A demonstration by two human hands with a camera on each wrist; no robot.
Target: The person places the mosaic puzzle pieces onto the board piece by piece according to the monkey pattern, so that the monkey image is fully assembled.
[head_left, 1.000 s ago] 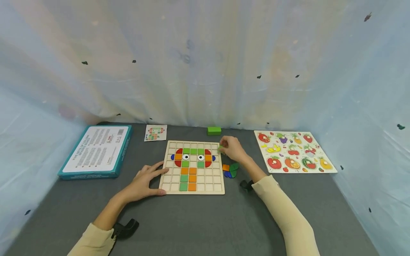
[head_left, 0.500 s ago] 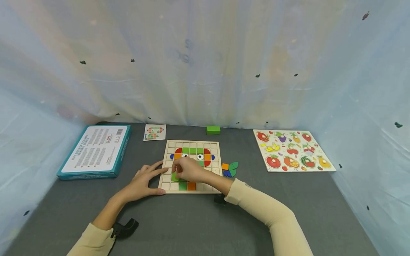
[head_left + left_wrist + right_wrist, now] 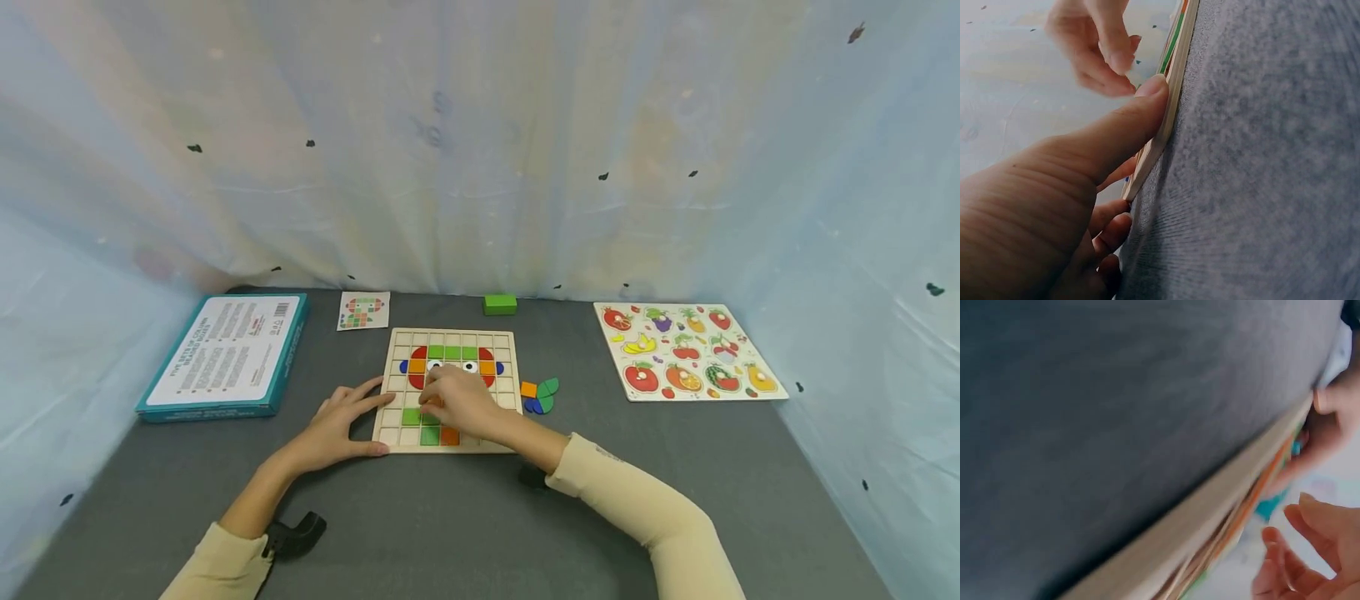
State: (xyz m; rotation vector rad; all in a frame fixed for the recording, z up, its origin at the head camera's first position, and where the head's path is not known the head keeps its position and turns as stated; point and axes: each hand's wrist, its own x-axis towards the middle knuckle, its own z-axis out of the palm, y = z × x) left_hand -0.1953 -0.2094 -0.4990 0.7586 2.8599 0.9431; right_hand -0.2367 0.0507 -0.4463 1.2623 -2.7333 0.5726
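Observation:
A wooden grid board (image 3: 491, 429) lies on the dark table, with red, green, orange and blue tiles and two eye pieces set in it. My left hand (image 3: 337, 427) rests at its left side, fingers spread. In the left wrist view, the left thumb (image 3: 1125, 128) touches the front edge. Over the middle of the board hovers my right hand (image 3: 463, 404), covering several cells. Its fingers (image 3: 1316, 519) look loosely bent and apart in the right wrist view, with nothing visible between them. A green square tile (image 3: 411, 416) sits in a cell left of this hand.
Right of the board lie an orange tile (image 3: 528, 389), green leaf-shaped pieces (image 3: 549, 387) and blue pieces (image 3: 533, 406). Behind are a pattern card (image 3: 363, 311) and a green block (image 3: 499, 305). A teal box (image 3: 221, 354) lies left, a fruit puzzle (image 3: 686, 354) right.
My right hand has moved left from beside the board to over it, set the green tile into a cell, then drawn slightly right off it. My left hand has stayed in place.

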